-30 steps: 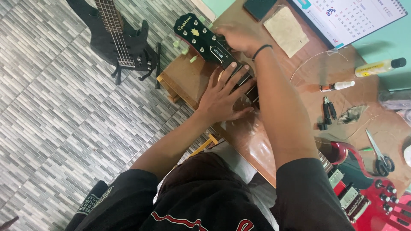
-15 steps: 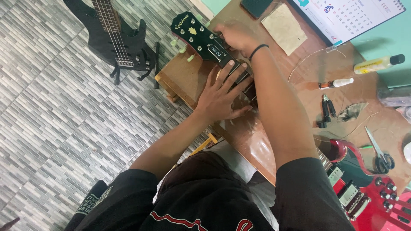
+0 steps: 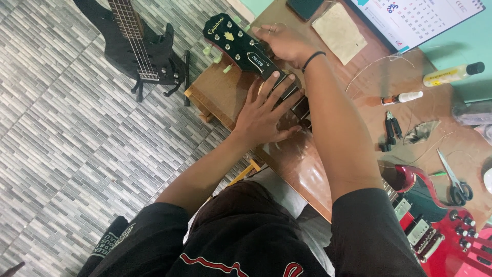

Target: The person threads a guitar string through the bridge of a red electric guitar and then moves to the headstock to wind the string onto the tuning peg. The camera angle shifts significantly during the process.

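Left hand (image 3: pixel 266 110) flat on guitar neck (image 3: pixel 294 105), right hand (image 3: pixel 284 43) gripping headstock (image 3: pixel 233 41) edge – beside the left

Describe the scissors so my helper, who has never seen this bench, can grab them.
Start at the red guitar body on the brown table. Just above it lie the scissors: silver blades and black loop handles, unlike the small black pliers further left.

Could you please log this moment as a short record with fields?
left hand: flat on the guitar neck, fingers spread
right hand: at the far edge of the headstock, black wristband
guitar body: red, at the right of the table
tools: scissors, pliers, two bottles
other: cloth, calendar
floor: black bass on a stand
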